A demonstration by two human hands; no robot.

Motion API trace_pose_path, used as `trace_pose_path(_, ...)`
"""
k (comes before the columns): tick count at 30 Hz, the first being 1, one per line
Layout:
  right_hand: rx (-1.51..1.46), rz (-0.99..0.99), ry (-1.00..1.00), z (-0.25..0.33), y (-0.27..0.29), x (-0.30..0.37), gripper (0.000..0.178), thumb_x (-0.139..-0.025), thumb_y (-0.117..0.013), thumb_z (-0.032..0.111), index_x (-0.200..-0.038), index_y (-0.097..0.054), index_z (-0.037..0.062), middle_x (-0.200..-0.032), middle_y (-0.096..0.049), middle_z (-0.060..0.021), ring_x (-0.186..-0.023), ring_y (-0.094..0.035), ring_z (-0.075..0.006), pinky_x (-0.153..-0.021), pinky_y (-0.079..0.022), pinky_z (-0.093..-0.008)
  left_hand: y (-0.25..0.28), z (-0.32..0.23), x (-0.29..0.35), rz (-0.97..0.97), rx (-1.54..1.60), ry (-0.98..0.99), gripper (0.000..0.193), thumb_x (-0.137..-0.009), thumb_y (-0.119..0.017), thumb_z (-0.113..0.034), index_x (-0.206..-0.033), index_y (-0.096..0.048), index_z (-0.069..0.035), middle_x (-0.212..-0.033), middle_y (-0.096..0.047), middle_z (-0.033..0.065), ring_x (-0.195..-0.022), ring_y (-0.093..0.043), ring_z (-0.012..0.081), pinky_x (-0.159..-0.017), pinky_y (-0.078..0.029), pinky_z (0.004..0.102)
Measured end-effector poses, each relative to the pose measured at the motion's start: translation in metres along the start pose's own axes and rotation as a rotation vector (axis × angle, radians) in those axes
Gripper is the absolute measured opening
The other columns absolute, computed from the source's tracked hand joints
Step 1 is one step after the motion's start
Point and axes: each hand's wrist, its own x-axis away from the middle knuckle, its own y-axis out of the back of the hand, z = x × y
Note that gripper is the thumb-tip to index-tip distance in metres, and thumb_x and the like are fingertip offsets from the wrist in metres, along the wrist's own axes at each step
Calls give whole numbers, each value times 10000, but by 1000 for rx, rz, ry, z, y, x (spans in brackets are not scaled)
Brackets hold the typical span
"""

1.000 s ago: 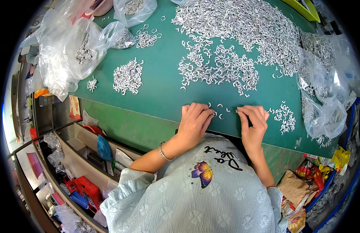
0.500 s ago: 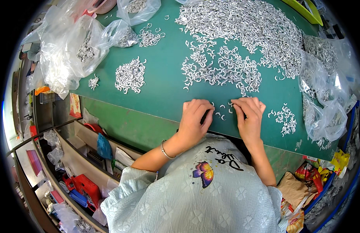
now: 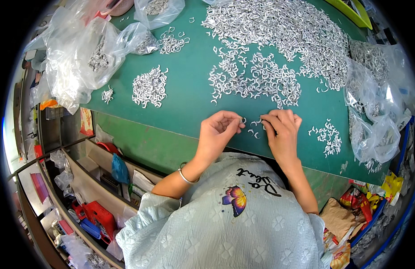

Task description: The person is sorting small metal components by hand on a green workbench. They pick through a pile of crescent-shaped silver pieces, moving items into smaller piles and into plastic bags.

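Observation:
My left hand (image 3: pixel 217 133) is closed in a pinch, thumb against fingers, with a small silver crescent-shaped piece (image 3: pixel 242 120) at its fingertips. Just to the right, my right hand (image 3: pixel 281 131) has its fingers drawn together over the green tabletop. Its tips touch or nearly touch another small piece; whether they grip it I cannot tell apart from the fingers. Between the hands lie a few loose silver crescents (image 3: pixel 253 131). Beyond them spreads a patch of similar crescents (image 3: pixel 254 78), which runs into a large heap (image 3: pixel 283 29) at the far right.
A round pile of crescents (image 3: pixel 149 88) lies left, with a tiny pile (image 3: pixel 107 95) beside it. A smaller group (image 3: pixel 328 138) sits right of my right hand. Clear plastic bags (image 3: pixel 375 134) line the right edge; more bags (image 3: pixel 77 58) lie far left. Below left are open drawers (image 3: pixel 95 157).
My left hand has shifted slightly left and turned, now raising a crescent in its pinch. My right hand has moved a little left, its fingertips closer to the loose pieces.

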Motion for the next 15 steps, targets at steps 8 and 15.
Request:
trace_pose_path(8, -274, 102, -132, 12, 27, 11, 215, -777, -720, 20, -987, -694, 51, -880, -642, -49, -824, -567, -231, -774, -388, -356, -8, 4, 8, 68, -190, -32, 163, -925, -625, -7, -1084, -611, 28, -876, -700, 72, -766, -634, 89, -693, -512, 226)
trace_pose_path(15, -438, 81, -132, 17, 21, 23, 190, -772, -720, -11, -956, -680, 14, -871, -657, -92, -782, -605, -252, -705, -448, -360, -28, -1, 10, 205, -1, 134, 287, -907, -651, -11, -1179, -565, 19, -904, -705, 79, -785, -640, 102, -706, -513, 239)
